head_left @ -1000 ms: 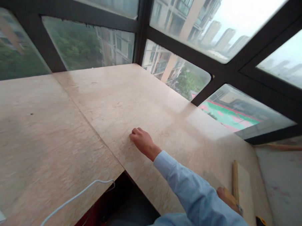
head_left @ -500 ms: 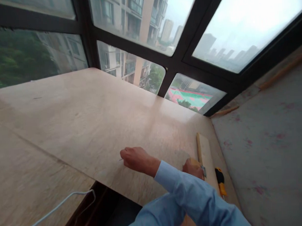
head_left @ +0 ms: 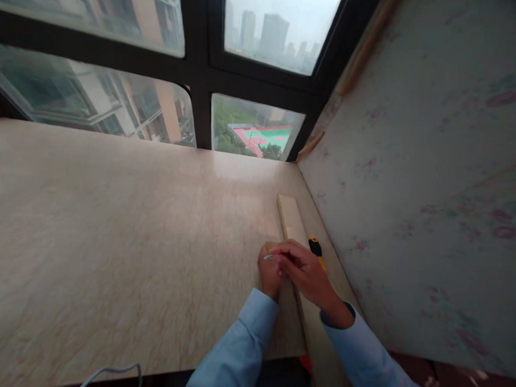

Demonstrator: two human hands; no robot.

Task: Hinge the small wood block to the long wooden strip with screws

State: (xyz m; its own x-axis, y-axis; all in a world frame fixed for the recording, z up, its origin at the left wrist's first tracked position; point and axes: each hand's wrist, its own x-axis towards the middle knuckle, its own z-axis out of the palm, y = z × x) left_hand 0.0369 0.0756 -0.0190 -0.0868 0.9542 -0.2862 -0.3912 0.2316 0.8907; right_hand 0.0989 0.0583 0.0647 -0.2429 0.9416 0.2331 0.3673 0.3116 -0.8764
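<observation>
My left hand (head_left: 270, 273) is closed on a small wooden block (head_left: 270, 246) beside a long pale wooden board (head_left: 293, 215). My right hand (head_left: 302, 274) is over the board, right against the left hand, with its fingers pinched. A small thin metal piece (head_left: 268, 257) sticks out leftward from the right fingertips; its exact kind is too small to make out. The hands hide where the block meets the board. Just right of the right hand lies a screwdriver (head_left: 315, 247) with a black and yellow handle.
The wide marbled tabletop (head_left: 136, 250) runs to dark-framed windows (head_left: 199, 76). A flowered wall (head_left: 390, 199) stands close along the right. Near the front left edge loops a white cable (head_left: 99, 371). Below the front edge there is a dark gap.
My right hand has moved from the open tabletop at left, across to the board beside my left hand, carrying the thin metal piece. The arms have uncrossed. My view has turned right.
</observation>
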